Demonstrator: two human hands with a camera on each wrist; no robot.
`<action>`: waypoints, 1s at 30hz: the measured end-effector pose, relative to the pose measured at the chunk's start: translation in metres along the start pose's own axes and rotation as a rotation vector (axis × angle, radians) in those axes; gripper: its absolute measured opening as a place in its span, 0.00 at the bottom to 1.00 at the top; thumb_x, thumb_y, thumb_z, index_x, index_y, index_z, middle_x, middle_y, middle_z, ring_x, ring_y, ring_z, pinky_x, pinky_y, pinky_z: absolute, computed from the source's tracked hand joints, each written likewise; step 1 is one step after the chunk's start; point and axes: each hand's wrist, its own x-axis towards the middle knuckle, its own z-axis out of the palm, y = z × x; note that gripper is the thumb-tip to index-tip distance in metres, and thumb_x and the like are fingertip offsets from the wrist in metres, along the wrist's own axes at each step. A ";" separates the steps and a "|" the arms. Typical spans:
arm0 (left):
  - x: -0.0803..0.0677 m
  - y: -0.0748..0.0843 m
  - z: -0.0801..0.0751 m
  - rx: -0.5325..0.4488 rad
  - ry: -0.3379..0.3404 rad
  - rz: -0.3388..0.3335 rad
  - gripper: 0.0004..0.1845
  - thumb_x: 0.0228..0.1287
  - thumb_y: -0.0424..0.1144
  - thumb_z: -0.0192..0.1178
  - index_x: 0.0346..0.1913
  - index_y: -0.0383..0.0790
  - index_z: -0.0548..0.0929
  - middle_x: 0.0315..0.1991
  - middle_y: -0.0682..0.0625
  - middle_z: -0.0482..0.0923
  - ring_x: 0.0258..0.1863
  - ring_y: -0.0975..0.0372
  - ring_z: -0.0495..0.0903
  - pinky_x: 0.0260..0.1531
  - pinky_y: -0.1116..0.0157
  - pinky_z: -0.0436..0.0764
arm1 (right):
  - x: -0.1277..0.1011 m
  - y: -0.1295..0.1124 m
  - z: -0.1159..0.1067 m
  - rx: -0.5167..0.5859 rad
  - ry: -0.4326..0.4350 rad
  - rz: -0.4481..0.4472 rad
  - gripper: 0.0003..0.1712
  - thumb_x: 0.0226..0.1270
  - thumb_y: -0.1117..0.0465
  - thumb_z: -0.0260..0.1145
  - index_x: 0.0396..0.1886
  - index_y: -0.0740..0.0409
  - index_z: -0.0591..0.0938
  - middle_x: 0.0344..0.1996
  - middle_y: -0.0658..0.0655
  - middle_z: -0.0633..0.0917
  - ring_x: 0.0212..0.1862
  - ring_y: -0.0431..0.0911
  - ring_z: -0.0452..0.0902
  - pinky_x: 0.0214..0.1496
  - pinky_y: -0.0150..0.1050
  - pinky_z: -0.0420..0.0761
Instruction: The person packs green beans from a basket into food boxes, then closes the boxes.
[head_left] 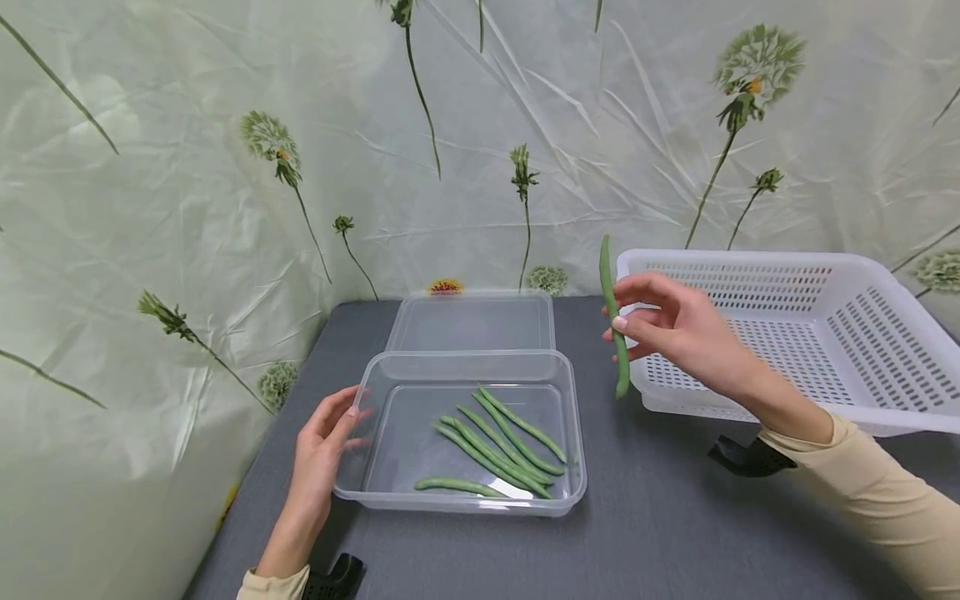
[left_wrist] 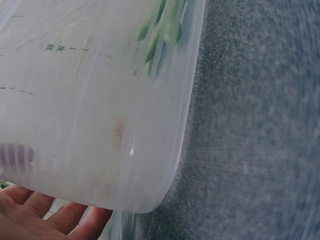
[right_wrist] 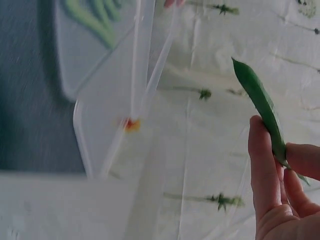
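Note:
My right hand (head_left: 678, 333) pinches a green bean (head_left: 622, 367) between thumb and fingers, holding it upright in front of the left end of a white basket (head_left: 862, 265). In the right wrist view the same bean (right_wrist: 257, 92) points up and left from the fingertips. My left hand (head_left: 318, 458) holds the left side of a clear plastic container (head_left: 457, 360), some fingers showing through its wall. Several green beans (head_left: 502, 446) lie inside, mostly toward the right. From the left wrist view, the fingers (left_wrist: 67, 217) are against the container's cloudy wall (left_wrist: 100, 125).
A clear plastic lid (head_left: 472, 321) lies behind the container on the grey table (head_left: 600, 550). The perforated basket fills the table's right side. A pale sheet (head_left: 465, 208) with printed flowers hangs behind and to the left.

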 end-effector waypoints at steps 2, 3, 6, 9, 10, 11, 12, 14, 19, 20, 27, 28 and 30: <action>0.000 0.001 0.000 -0.002 0.000 -0.006 0.21 0.77 0.42 0.51 0.67 0.38 0.71 0.64 0.42 0.72 0.54 0.62 0.80 0.41 0.63 0.81 | 0.000 -0.001 0.008 0.032 0.000 -0.015 0.18 0.70 0.70 0.62 0.57 0.65 0.72 0.45 0.64 0.81 0.42 0.52 0.86 0.35 0.49 0.84; 0.001 0.001 0.000 -0.003 0.001 -0.009 0.21 0.77 0.41 0.52 0.67 0.38 0.71 0.64 0.43 0.72 0.54 0.62 0.80 0.41 0.63 0.81 | 0.000 0.000 0.012 0.042 0.000 -0.017 0.18 0.70 0.71 0.62 0.58 0.65 0.72 0.45 0.64 0.80 0.43 0.51 0.86 0.35 0.49 0.85; 0.001 0.001 0.001 -0.003 0.000 -0.024 0.21 0.77 0.41 0.52 0.67 0.39 0.71 0.65 0.45 0.71 0.53 0.64 0.80 0.41 0.64 0.81 | 0.001 0.000 0.024 0.073 -0.002 -0.014 0.19 0.70 0.71 0.62 0.58 0.65 0.72 0.46 0.63 0.81 0.42 0.52 0.86 0.36 0.49 0.84; 0.001 0.001 0.001 0.003 0.002 -0.031 0.21 0.77 0.41 0.52 0.67 0.39 0.71 0.66 0.46 0.71 0.53 0.65 0.80 0.41 0.64 0.81 | 0.003 0.002 0.036 0.107 -0.016 -0.006 0.19 0.70 0.70 0.63 0.58 0.67 0.72 0.45 0.63 0.81 0.41 0.52 0.85 0.36 0.50 0.84; 0.001 0.000 0.001 0.006 0.001 -0.033 0.21 0.77 0.41 0.52 0.67 0.40 0.71 0.66 0.46 0.71 0.53 0.65 0.80 0.41 0.64 0.81 | 0.003 0.003 0.039 0.117 -0.019 -0.002 0.19 0.70 0.70 0.63 0.58 0.68 0.72 0.45 0.63 0.82 0.41 0.52 0.85 0.36 0.51 0.84; 0.001 0.000 0.001 0.010 0.001 -0.034 0.21 0.77 0.42 0.52 0.67 0.40 0.71 0.66 0.47 0.71 0.53 0.65 0.80 0.41 0.64 0.81 | 0.004 0.004 0.043 0.124 -0.023 0.002 0.19 0.70 0.70 0.63 0.58 0.68 0.72 0.45 0.62 0.82 0.41 0.52 0.85 0.36 0.51 0.84; 0.001 0.000 0.001 0.012 0.001 -0.035 0.21 0.77 0.42 0.52 0.67 0.40 0.71 0.66 0.47 0.71 0.54 0.64 0.80 0.41 0.64 0.81 | 0.004 0.005 0.046 0.132 -0.026 0.006 0.19 0.70 0.70 0.63 0.58 0.67 0.72 0.44 0.62 0.82 0.41 0.52 0.85 0.36 0.51 0.84; 0.001 0.001 0.001 0.015 0.001 -0.034 0.21 0.77 0.42 0.52 0.68 0.40 0.71 0.66 0.47 0.71 0.54 0.64 0.80 0.42 0.64 0.81 | 0.005 0.008 0.053 0.149 -0.036 0.013 0.19 0.70 0.69 0.63 0.58 0.66 0.73 0.44 0.63 0.82 0.40 0.52 0.85 0.35 0.52 0.84; 0.001 0.001 0.000 0.025 0.002 -0.031 0.21 0.77 0.42 0.52 0.68 0.40 0.71 0.66 0.46 0.72 0.54 0.64 0.80 0.42 0.64 0.81 | 0.009 0.016 0.073 0.169 -0.077 0.040 0.19 0.70 0.68 0.64 0.58 0.63 0.74 0.46 0.64 0.79 0.41 0.55 0.84 0.35 0.51 0.84; 0.001 0.002 0.000 0.028 0.002 -0.031 0.21 0.77 0.42 0.52 0.68 0.41 0.71 0.65 0.46 0.72 0.54 0.64 0.80 0.42 0.64 0.81 | 0.011 0.018 0.077 0.169 -0.087 0.047 0.19 0.69 0.68 0.65 0.58 0.62 0.75 0.47 0.64 0.78 0.41 0.56 0.84 0.35 0.51 0.84; 0.001 0.003 0.000 0.033 0.000 -0.034 0.21 0.77 0.41 0.51 0.69 0.41 0.71 0.66 0.46 0.72 0.54 0.64 0.80 0.42 0.64 0.81 | 0.021 0.035 0.099 0.158 -0.158 0.093 0.19 0.67 0.67 0.67 0.57 0.58 0.77 0.48 0.62 0.79 0.41 0.59 0.83 0.34 0.53 0.84; 0.001 0.003 0.000 0.034 0.001 -0.033 0.21 0.77 0.41 0.51 0.68 0.42 0.71 0.65 0.47 0.72 0.54 0.64 0.80 0.42 0.64 0.81 | 0.022 0.038 0.101 0.154 -0.171 0.092 0.19 0.67 0.66 0.67 0.57 0.58 0.77 0.48 0.62 0.79 0.41 0.60 0.83 0.33 0.53 0.84; 0.000 0.003 -0.001 0.034 0.000 -0.028 0.21 0.77 0.41 0.51 0.68 0.42 0.71 0.65 0.47 0.72 0.54 0.64 0.80 0.42 0.63 0.81 | 0.025 0.041 0.105 0.139 -0.199 0.087 0.19 0.67 0.65 0.67 0.57 0.59 0.78 0.48 0.62 0.79 0.41 0.62 0.82 0.33 0.54 0.83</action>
